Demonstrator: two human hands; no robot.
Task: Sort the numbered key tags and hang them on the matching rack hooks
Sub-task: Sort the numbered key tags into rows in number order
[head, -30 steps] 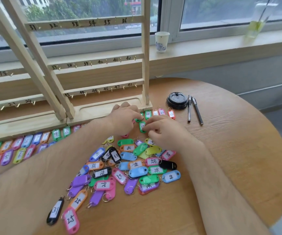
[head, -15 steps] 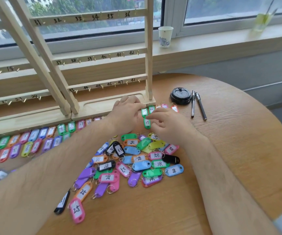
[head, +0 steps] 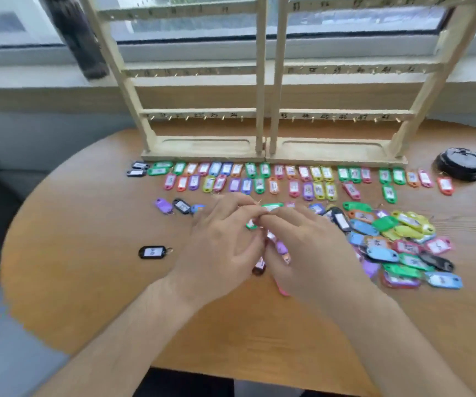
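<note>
Left hand (head: 219, 242) + right hand (head: 308, 249) | curled fingertips meeting | above key tags (head: 281, 247) | grip blurred

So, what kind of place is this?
Probably an office or lounge corner: a round wooden table stands beside a wide glass window, and a black plastic cup lid lies on it.

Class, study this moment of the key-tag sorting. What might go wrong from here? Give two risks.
1. The left hand and right hand pinch a cluster of tags that dangles between them. One tag may slip free and land among the laid-out rows, mixing them up.
2. The loose pile lies right beside the right hand, so a careless sweep might scatter it.
</note>
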